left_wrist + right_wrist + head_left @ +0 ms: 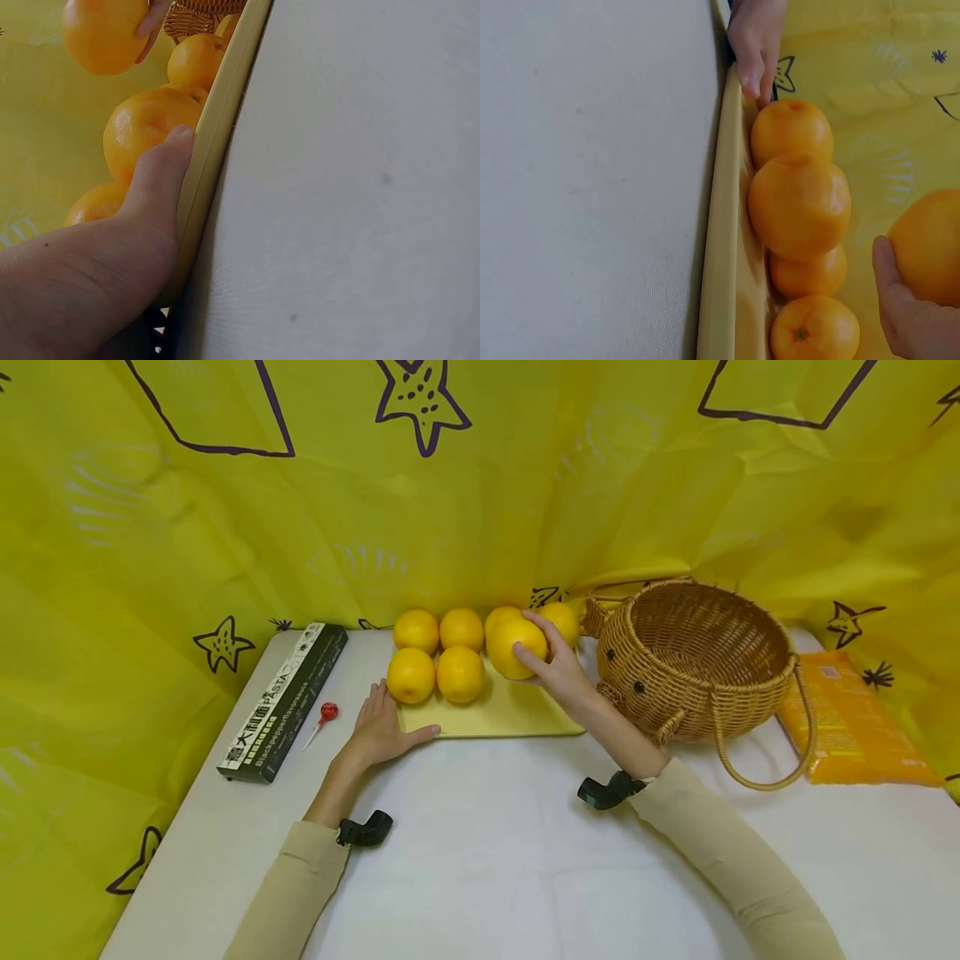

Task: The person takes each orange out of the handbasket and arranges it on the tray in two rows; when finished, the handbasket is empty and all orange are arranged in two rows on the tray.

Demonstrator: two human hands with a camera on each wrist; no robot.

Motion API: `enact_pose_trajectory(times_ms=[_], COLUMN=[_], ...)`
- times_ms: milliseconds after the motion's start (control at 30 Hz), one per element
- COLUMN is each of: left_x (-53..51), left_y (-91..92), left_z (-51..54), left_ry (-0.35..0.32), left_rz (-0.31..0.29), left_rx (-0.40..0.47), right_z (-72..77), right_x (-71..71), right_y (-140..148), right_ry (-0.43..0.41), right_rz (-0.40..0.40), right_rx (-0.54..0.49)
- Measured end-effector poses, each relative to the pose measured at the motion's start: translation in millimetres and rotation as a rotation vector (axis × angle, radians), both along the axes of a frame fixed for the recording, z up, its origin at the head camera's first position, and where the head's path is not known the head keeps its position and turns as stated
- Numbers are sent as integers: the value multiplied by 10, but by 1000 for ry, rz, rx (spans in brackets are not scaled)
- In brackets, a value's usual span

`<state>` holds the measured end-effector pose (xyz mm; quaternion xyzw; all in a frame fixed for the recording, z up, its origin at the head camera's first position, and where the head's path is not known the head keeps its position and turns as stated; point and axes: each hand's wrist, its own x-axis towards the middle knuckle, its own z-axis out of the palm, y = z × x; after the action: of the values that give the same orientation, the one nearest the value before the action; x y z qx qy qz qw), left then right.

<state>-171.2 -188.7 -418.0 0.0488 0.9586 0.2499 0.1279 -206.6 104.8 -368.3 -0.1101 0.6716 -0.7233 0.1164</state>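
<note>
My right hand [558, 664] grips an orange [516, 649] above the yellow tray [517, 714], in front of the back row. In the right wrist view the held orange [934, 247] is cut off by the frame's edge. Several more oranges [411, 675] sit on the tray in two rows, mostly on its left side. My left hand [381, 731] rests at the tray's front left corner, fingers along the left side and thumb over the front rim. The left wrist view shows that thumb [161, 176] on the rim, near an orange [150, 131].
A wicker basket [705, 710] with animal features stands right of the tray, its handle hanging in front. An orange packet [855, 718] lies beyond it. To the left lie a black pasta box [288, 702] and a red lollipop [328, 712]. A yellow patterned cloth [480, 510] hangs behind.
</note>
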Motion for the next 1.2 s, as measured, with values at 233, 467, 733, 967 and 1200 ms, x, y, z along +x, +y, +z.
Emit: enact_pose_trajectory(times_ms=[233,467,733,967,1200], left_x=[9,12,37,12,-4], left_y=[-13,-15,-13,-31,-19], left_z=[9,-6,-21,-28,8], left_ry=[7,-7,-16,-12,-12], left_rz=[0,3,5,8,7], left_rx=[6,6,0,-7,12], right_z=[-44,-70,-151,-162,-223], right_x=[-50,-130,-189,-204,-238], right_y=[-9,-34,-25,-19,22], right_ry=[58,128,217,290,299], right_rz=[-65,-82,-89,-89,-60], right_rx=[195,254,421,518,562])
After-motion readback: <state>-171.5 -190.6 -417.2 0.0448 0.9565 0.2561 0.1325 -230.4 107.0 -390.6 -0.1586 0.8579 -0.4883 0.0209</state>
